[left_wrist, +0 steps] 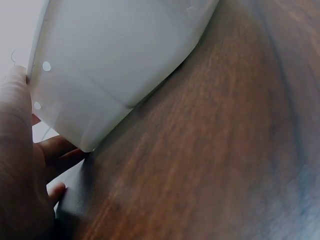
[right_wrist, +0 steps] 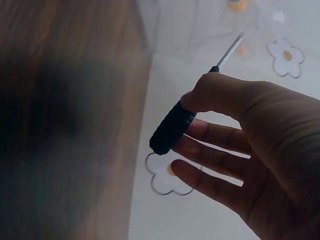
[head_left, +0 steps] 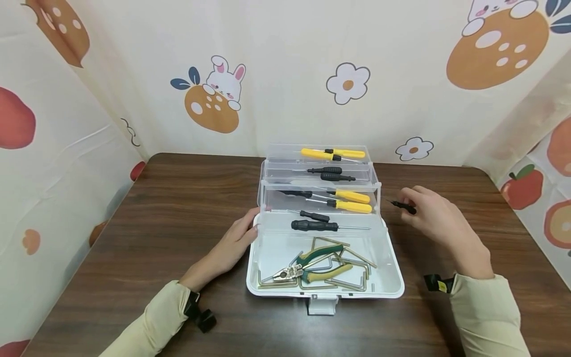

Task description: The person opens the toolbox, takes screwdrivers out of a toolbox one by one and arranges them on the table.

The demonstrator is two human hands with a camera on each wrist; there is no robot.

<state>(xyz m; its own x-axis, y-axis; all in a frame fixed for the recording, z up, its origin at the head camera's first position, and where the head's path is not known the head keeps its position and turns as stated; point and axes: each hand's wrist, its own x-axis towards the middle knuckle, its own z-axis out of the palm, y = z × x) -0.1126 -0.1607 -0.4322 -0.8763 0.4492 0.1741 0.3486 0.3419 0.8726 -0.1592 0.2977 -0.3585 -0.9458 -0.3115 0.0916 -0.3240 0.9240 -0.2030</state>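
My right hand [head_left: 434,215] pinches a small black screwdriver [right_wrist: 172,127] between thumb and fingers, above the table to the right of the toolbox. Its thin metal shaft points away from the palm, and the other fingers are spread. A white toolbox [head_left: 397,277] lies open, with clear tiered trays [head_left: 287,198] raised at its back. My left hand [head_left: 234,243] holds the box's back left corner, thumb at the rim and fingers round the back [left_wrist: 62,155]. Pliers [head_left: 327,275] with green and yellow handles lie on several hex keys [head_left: 361,258] in the box.
Yellow screwdrivers [head_left: 352,206] and black ones [head_left: 324,170] sit in the trays. A larger black screwdriver [head_left: 314,225] lies in the lowest tier. The latch [head_left: 322,306] hangs at the front of the box. A patterned cloth [head_left: 285,89] stands behind the brown wooden table [head_left: 178,198].
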